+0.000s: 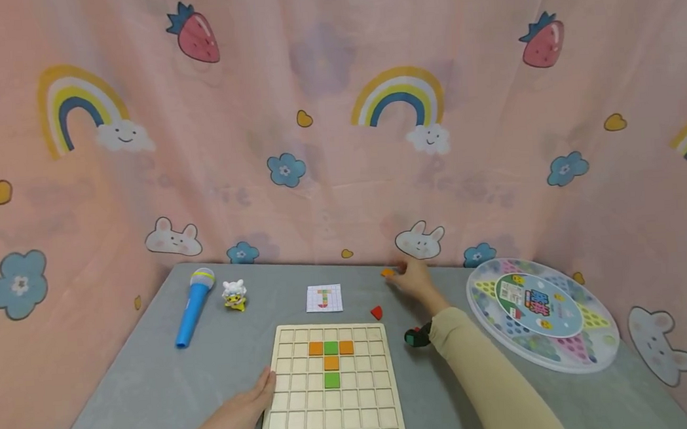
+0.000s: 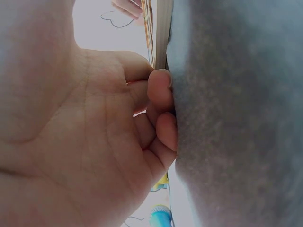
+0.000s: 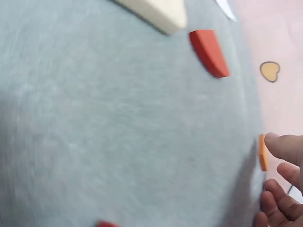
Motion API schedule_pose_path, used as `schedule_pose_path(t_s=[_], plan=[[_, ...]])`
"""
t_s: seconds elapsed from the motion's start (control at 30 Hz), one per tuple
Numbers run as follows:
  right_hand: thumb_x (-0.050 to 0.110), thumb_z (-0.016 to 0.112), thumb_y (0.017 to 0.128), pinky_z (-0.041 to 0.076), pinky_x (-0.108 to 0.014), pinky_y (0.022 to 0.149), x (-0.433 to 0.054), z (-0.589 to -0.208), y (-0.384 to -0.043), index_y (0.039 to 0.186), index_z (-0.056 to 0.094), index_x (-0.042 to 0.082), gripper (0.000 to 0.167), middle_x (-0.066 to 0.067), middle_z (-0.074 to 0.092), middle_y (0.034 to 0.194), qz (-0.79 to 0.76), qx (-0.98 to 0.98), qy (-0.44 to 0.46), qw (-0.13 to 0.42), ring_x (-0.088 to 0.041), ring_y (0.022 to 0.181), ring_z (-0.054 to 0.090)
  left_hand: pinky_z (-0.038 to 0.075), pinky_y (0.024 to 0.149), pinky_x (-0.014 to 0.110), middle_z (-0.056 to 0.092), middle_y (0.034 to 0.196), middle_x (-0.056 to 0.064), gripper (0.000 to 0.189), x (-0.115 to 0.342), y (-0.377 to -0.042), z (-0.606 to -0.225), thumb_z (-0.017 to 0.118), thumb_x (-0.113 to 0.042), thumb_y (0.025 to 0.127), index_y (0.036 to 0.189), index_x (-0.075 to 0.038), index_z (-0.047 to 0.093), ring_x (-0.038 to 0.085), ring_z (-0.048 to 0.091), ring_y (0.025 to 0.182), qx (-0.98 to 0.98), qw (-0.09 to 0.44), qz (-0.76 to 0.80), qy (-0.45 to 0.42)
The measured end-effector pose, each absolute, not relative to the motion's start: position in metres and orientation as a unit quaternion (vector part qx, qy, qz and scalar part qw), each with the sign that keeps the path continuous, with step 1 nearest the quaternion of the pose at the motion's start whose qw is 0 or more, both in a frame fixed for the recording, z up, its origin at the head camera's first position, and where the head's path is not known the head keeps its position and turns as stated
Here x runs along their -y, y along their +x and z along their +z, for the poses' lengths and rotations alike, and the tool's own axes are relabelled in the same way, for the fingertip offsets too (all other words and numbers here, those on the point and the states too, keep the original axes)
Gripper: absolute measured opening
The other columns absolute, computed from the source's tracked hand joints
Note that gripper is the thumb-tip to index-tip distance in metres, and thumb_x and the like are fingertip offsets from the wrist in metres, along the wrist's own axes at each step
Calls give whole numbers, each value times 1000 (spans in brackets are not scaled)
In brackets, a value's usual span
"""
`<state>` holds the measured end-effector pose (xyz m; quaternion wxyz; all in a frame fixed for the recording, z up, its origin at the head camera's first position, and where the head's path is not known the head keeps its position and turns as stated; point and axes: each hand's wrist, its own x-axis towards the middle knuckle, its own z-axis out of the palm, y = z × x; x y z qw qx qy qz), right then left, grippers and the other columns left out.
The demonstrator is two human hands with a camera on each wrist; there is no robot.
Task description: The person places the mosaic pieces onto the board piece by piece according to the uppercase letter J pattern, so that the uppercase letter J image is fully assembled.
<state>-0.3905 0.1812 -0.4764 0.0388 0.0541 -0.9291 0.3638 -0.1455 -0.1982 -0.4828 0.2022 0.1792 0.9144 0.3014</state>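
The left hand is touching the left edge of a pale wooden gridded board, its fingers bending; whether they are gripping cannot be told. The board is bearing three orange square tiles and two green square tiles, together forming a T. The right hand is reaching to the grey table's far edge, its fingers partly bending and its thumb touching a small, flat orange piece; a pinch cannot be confirmed. A red, curved-sided piece is lying between this hand and the board. Beyond the board, a white gridded card is showing a coloured J-like figure.
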Motion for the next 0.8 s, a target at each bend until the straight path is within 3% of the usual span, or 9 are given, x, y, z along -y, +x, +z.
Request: schedule_pose_path(t_s=[0.37,0.6,0.8], plan=[[5,76,95,52,-54,98,-174,-491,-393,112,74,-13,25,-28,70,115,360,927,52,89,-42,108,64,49,105,64,19,172,29,135,198,-147,-486,91,-63,74,164,9,22,52,47,142,-911,202,315,175],[5,74,97,52,-52,97,-171,-488,-392,113,74,-12,24,-26,71,116,330,940,45,79,-39,106,64,49,104,66,19,171,32,130,197,-144,-479,92,-57,77,164,11,22,54,47,142,-912,198,307,185],[5,73,97,53,-52,98,-171,-484,-393,113,73,-12,23,-26,71,115,321,943,51,67,-39,106,64,49,105,64,20,171,32,133,199,-146,-486,92,-61,75,163,11,23,54,46,142,-915,190,303,187]])
